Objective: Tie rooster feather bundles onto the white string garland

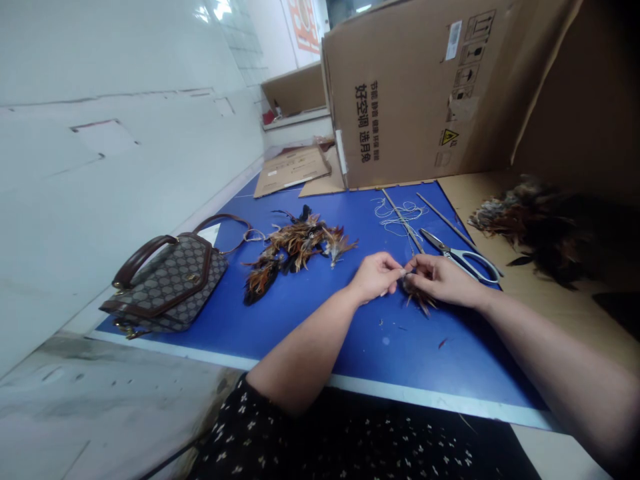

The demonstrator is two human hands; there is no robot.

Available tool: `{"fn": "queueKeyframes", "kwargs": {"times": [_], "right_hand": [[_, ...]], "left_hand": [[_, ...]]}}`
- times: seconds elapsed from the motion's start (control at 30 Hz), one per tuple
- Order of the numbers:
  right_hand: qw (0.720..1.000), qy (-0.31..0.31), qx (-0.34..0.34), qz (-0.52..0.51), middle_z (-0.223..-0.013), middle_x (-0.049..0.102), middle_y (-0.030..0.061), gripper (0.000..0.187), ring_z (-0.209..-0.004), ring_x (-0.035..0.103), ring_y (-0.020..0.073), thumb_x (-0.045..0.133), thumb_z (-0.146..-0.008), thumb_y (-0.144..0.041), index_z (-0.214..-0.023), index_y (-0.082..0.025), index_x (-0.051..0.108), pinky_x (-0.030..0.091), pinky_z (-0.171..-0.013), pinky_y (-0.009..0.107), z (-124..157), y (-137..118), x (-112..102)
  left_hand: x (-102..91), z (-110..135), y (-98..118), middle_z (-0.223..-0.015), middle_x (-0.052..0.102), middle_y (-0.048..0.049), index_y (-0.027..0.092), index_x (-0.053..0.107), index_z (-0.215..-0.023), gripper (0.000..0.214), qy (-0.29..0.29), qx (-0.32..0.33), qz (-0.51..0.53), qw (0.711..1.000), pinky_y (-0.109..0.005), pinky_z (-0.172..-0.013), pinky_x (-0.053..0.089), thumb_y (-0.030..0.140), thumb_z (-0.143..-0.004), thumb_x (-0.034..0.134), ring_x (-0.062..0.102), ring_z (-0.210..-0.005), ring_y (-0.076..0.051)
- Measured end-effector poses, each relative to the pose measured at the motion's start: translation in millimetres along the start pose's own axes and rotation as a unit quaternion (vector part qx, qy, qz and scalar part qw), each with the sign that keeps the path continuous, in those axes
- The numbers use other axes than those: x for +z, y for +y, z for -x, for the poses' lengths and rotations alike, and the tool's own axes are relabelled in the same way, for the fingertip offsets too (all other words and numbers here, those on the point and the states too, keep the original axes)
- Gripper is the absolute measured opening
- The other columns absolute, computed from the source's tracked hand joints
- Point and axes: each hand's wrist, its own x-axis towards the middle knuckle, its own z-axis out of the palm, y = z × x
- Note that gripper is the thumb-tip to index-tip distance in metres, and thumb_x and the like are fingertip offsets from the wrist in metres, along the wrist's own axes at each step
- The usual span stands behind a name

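Note:
My left hand [379,276] and my right hand [440,279] meet fingertip to fingertip above the blue table [300,333]. A small bunch of brown feathers [421,301] pokes out below the fingers of my right hand, which pinch its upper end. The left thumb and fingers are pressed together right beside it; what lies between them is too small to make out. Thin white string [400,217] lies in loose loops just beyond my hands, around a slim stick [397,210]. Scissors [473,262] with pale handles rest beside my right wrist, blades partly apart.
A trailing feather piece [295,247] lies left of my hands, near a patterned handbag [175,283]. A big cardboard box [405,100] stands at the back. More dark feathers [540,233] lie on cardboard [465,200] at the right, near a second stick [445,218].

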Motion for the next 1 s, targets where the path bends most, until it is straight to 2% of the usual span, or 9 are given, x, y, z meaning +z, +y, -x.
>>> {"fn": "queueKeyframes", "kwargs": {"times": [0.2,0.4,0.53,0.73,1.0], "right_hand": [[0.999,0.014,-0.017,0.031,-0.059,0.058,-0.0014,0.037,-0.052,0.047,0.0131,0.06,-0.092,-0.055,-0.085,-0.019,0.065,0.037,-0.053,0.027,-1,5,-3],[0.997,0.048,-0.023,0.047,-0.06,0.055,-0.0017,0.037,-0.053,0.045,0.0132,0.059,-0.093,-0.055,-0.084,-0.019,0.064,0.035,-0.053,0.028,-4,7,0],[0.998,0.044,-0.02,0.035,-0.06,0.054,-0.002,0.038,-0.054,0.043,0.0132,0.06,-0.091,-0.057,-0.083,-0.02,0.064,0.034,-0.053,0.027,-4,7,-2],[0.999,0.027,-0.016,0.026,-0.06,0.054,-0.0021,0.038,-0.055,0.044,0.0123,0.064,-0.089,-0.056,-0.082,-0.019,0.068,0.036,-0.054,0.026,-1,3,-5],[0.998,0.029,-0.044,0.024,-0.059,0.052,-0.0024,0.034,-0.054,0.043,0.0122,0.063,-0.089,-0.052,-0.085,-0.019,0.07,0.036,-0.054,0.025,2,0,0]], "left_hand": [[0.1,0,-1,-0.047,0.058,0.0045,0.017,0.055,-0.085,0.017,-0.015,-0.015,-0.012,1.0,-0.016,-0.038,0.024,0.02,-0.087,0.071,0.04,-0.031,-0.005],[3.4,0,0,-0.046,0.056,0.0057,0.018,0.052,-0.081,0.019,-0.027,-0.032,-0.011,0.999,-0.015,-0.039,0.026,0.013,-0.086,0.07,0.04,-0.032,-0.005],[5.0,-3,-5,-0.048,0.058,0.0043,0.017,0.053,-0.08,0.02,-0.009,-0.044,-0.002,0.999,-0.015,-0.041,0.03,0.009,-0.084,0.071,0.046,-0.036,-0.006],[2.2,-8,-12,-0.052,0.061,0.0027,0.016,0.055,-0.081,0.02,0.015,-0.035,0.024,0.999,-0.015,-0.04,0.03,0.014,-0.082,0.075,0.046,-0.036,-0.006],[0.8,-8,-8,-0.053,0.062,0.001,0.015,0.058,-0.081,0.019,0.044,-0.037,0.05,0.997,-0.016,-0.038,0.028,0.016,-0.08,0.078,0.046,-0.035,-0.006]]}}
